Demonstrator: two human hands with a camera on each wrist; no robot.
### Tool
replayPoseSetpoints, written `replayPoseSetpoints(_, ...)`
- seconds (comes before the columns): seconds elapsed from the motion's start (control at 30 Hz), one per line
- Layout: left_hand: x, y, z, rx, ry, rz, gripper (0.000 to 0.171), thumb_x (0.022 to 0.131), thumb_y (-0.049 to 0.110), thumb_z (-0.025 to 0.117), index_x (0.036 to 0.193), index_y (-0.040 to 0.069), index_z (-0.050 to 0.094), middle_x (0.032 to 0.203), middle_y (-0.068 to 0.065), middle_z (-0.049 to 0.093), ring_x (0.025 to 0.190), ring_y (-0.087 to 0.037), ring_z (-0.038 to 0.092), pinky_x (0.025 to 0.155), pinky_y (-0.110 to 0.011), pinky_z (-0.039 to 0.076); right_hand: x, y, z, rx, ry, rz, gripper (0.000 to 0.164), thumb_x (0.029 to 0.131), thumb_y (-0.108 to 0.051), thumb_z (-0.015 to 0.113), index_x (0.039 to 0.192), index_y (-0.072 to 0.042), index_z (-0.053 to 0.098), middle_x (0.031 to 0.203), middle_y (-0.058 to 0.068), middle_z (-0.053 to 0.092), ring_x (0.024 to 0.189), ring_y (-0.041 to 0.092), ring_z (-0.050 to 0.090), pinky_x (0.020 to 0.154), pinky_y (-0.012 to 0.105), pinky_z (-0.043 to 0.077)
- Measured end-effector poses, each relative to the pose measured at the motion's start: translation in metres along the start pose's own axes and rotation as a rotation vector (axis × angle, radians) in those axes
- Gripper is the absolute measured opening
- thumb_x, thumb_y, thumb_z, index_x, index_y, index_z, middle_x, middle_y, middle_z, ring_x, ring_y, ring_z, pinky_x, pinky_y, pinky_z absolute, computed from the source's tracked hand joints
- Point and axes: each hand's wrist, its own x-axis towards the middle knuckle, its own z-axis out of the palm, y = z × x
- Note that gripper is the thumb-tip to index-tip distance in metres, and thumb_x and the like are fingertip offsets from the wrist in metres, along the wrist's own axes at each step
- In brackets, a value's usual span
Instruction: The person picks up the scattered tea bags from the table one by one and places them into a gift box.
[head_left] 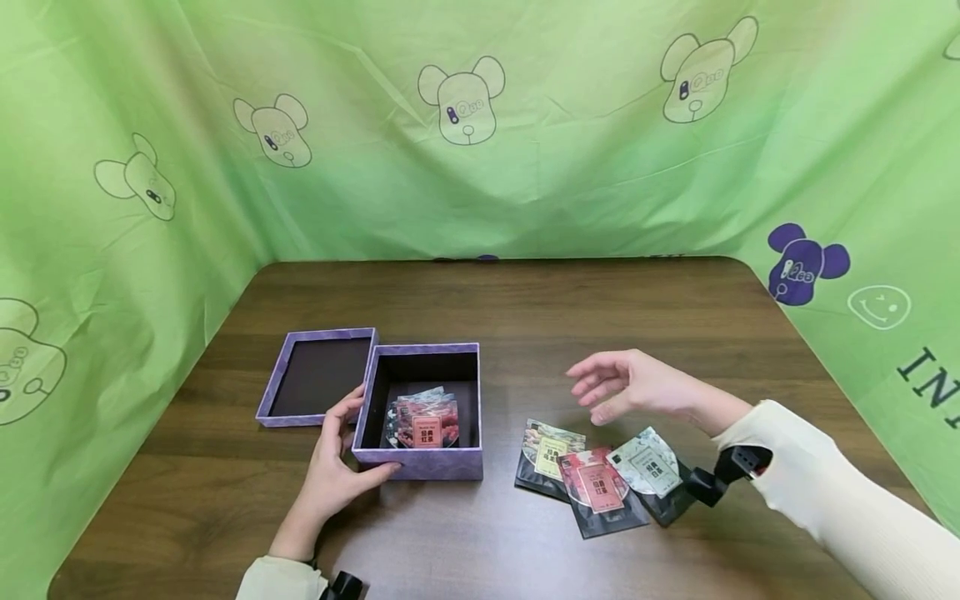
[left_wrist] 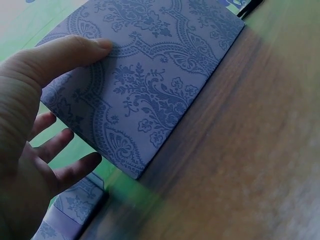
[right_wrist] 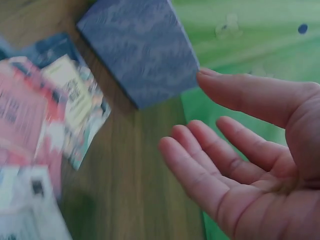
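Observation:
A purple patterned box [head_left: 442, 465] with a dark inside stands uncovered left of the table's middle. My left hand [head_left: 337, 467] holds its near left corner, thumb across the front wall and fingers along the left side; the left wrist view shows the thumb [left_wrist: 75, 56] flat on the floral pattern. Several tea packets [head_left: 427, 425] lie inside, a red one on top. My right hand [head_left: 637, 387] hovers with bent, parted fingers and nothing in them. Below it lie a yellow-labelled tea packet [head_left: 551, 454], a red tea packet [head_left: 600, 492] and a pale green tea packet [head_left: 648, 467], overlapping.
The box's lid [head_left: 322, 375] lies inner side up on the left, right beside the box. A brown wooden table [head_left: 510, 308] carries everything. Green printed cloth [head_left: 525, 183] hangs behind the table and at both sides.

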Motion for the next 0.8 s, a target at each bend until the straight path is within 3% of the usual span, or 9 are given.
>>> replayPoseSetpoints(0.17,0.002,0.0,-0.001,0.006,0.002,-0.006,0.091,0.055,-0.022,0.086,0.132,-0.013,0.037,0.148,-0.033,0.034,0.128,-0.019,0.047,0.097,-0.019,0.045,-0.014,0.01,-0.011,-0.074,-0.013,0.029,0.068,0.077,0.003,0.08,0.129,0.023,0.042,0.117,0.033,0.058,0.103,0.024,0.065,0.085,0.033,0.056)
replayPoseSetpoints(0.43,0.002,-0.003,0.001,0.011,0.01,0.022,0.091,0.055,-0.022,0.085,0.132,-0.012,0.039,0.147,-0.034,0.035,0.125,-0.018,0.048,0.094,-0.018,0.046,-0.037,0.029,-0.017,-0.273,0.038,0.105,0.068,0.066,-0.001,0.083,0.125,0.014,0.053,0.116,0.024,0.06,0.101,0.034,0.06,0.082,0.038,0.055)
replayPoseSetpoints(0.57,0.001,-0.002,0.001,0.013,0.008,0.016,0.092,0.055,-0.021,0.086,0.133,-0.012,0.038,0.147,-0.034,0.035,0.125,-0.018,0.047,0.095,-0.018,0.045,-0.047,0.039,-0.014,-0.365,0.058,0.139,0.07,0.058,0.0,0.086,0.122,0.009,0.058,0.118,0.023,0.058,0.096,0.03,0.058,0.078,0.039,0.052)
replayPoseSetpoints(0.8,-0.001,0.001,0.001,0.03,0.004,-0.008,0.093,0.056,-0.019,0.087,0.134,-0.011,0.038,0.148,-0.033,0.035,0.124,-0.017,0.046,0.095,-0.017,0.044,-0.058,0.055,0.0,-0.54,0.116,0.16,0.076,0.043,-0.001,0.089,0.114,-0.005,0.064,0.104,0.009,0.051,0.086,0.023,0.046,0.072,0.033,0.044)
